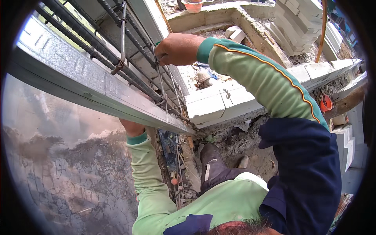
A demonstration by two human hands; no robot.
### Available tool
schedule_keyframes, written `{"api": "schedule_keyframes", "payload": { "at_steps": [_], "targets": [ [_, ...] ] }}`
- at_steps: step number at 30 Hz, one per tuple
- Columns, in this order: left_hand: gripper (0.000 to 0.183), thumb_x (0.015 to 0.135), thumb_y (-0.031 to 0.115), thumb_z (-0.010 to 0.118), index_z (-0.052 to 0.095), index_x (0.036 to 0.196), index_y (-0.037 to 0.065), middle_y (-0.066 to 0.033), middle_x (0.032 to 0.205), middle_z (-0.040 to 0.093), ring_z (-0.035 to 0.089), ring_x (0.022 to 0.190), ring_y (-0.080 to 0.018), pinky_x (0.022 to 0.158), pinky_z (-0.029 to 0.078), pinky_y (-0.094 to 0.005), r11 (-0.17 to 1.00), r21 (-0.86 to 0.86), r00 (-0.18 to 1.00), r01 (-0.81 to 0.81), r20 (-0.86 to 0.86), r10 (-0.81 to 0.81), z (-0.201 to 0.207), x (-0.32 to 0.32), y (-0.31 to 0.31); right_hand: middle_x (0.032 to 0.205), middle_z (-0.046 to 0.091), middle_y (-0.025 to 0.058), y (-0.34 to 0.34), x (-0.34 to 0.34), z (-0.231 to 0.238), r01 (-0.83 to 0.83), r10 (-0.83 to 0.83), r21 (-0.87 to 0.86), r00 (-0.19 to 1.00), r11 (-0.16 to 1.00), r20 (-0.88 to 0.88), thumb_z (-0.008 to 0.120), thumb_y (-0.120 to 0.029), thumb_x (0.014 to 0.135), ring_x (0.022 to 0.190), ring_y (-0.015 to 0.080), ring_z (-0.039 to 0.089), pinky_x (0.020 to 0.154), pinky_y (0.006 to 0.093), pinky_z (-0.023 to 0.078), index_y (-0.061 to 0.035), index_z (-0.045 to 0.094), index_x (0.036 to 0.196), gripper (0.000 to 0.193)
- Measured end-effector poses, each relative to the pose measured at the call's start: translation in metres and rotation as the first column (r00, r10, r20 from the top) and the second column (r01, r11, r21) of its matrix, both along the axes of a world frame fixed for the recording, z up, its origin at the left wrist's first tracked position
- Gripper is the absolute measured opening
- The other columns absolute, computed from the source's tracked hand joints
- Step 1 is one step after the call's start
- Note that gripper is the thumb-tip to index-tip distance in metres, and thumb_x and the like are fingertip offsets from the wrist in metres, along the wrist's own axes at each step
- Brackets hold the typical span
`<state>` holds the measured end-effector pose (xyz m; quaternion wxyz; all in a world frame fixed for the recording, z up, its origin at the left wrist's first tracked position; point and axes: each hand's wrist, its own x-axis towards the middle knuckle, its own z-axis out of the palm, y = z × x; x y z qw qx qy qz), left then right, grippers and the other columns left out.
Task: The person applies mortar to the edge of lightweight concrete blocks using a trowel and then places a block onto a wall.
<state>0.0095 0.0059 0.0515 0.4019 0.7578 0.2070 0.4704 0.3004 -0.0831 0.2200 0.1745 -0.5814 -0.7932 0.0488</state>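
My right hand (174, 49) is closed up beside the rebar cage (147, 58), its fingers curled at the ribbed bars and a thin stirrup. A small bit of green shows at its fingertips, too little to name. Lower down, my left hand (132, 127) reaches to the underside of a long grey metal channel (98, 82). That channel hides its fingers, so its grip does not show. The bars stand inside the channel frame, tied with bent steel stirrups (123, 35). A thin string (211, 98) stretches from the bars over the white block wall.
The low wall of white blocks (205, 109) runs off to the right, with stacked blocks (295, 27) behind it. An orange bucket (192, 5) stands at the far side. Rubble covers the ground by my feet; a stained concrete surface (70, 168) lies left.
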Motion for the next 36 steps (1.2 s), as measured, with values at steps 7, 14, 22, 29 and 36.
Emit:
{"api": "schedule_keyframes", "payload": {
  "at_steps": [7, 14, 22, 29, 36],
  "targets": [
    [0.047, 0.098, 0.034, 0.047, 0.052, 0.126, -0.004, -0.0300, 0.133, 0.049, 0.056, 0.115, -0.0421, 0.089, 0.054, -0.0491, 0.317, -0.645, 0.700, 0.696, 0.509, -0.501, 0.049, 0.041, -0.042, 0.081, 0.067, 0.0172, 0.003, -0.002, -0.018, -0.029, 0.027, -0.055, 0.999, 0.998, -0.039, 0.066, -0.027, 0.087, 0.078, 0.0352, 0.066, 0.074, 0.0451, 0.050, -0.0043, 0.067, 0.094, 0.024],
    [0.057, 0.094, 0.046, 0.053, 0.045, 0.136, 0.008, -0.0252, 0.147, 0.034, 0.048, 0.125, -0.0451, 0.091, 0.053, -0.0509, 0.283, -0.547, 0.593, 0.788, 0.550, -0.588, 0.039, 0.056, -0.017, 0.081, 0.067, 0.0177, 0.002, 0.009, -0.017, -0.052, 0.047, -0.044, 0.992, 0.998, -0.119, 0.067, -0.026, 0.085, 0.079, 0.0358, 0.066, 0.073, 0.0443, 0.050, -0.0035, 0.067, 0.091, 0.023],
    [0.060, 0.090, 0.034, 0.060, 0.046, 0.138, 0.002, -0.0257, 0.139, 0.046, 0.057, 0.115, -0.0433, 0.080, 0.059, -0.0430, 0.344, -0.525, 0.595, 0.778, 0.444, -0.669, 0.058, 0.077, -0.034, 0.078, 0.064, 0.0196, 0.002, 0.011, -0.031, -0.029, 0.028, 0.002, 0.982, 1.000, -0.184, 0.067, -0.026, 0.084, 0.077, 0.0400, 0.062, 0.071, 0.0464, 0.048, -0.0034, 0.066, 0.088, 0.023],
    [0.036, 0.091, 0.019, 0.061, 0.057, 0.121, -0.001, -0.0183, 0.119, 0.060, 0.063, 0.107, -0.0314, 0.081, 0.056, -0.0365, 0.510, -0.517, 0.675, 0.687, 0.196, -0.711, 0.039, 0.054, 0.010, 0.078, 0.065, 0.0185, -0.001, 0.013, -0.028, -0.062, 0.073, 0.064, 0.982, 0.996, -0.177, 0.068, -0.026, 0.083, 0.075, 0.0396, 0.062, 0.071, 0.0455, 0.048, -0.0036, 0.066, 0.088, 0.023],
    [0.028, 0.091, 0.015, 0.061, 0.060, 0.114, -0.001, -0.0141, 0.109, 0.065, 0.064, 0.101, -0.0267, 0.082, 0.054, -0.0347, 0.593, -0.485, 0.761, 0.643, 0.311, -0.570, -0.013, 0.031, 0.048, 0.072, 0.064, 0.0142, -0.005, -0.002, -0.020, -0.125, 0.107, -0.061, 0.965, 0.990, -0.238, 0.069, -0.024, 0.084, 0.067, 0.0297, 0.061, 0.068, 0.0411, 0.048, -0.0042, 0.067, 0.089, 0.020]
  ]
}}
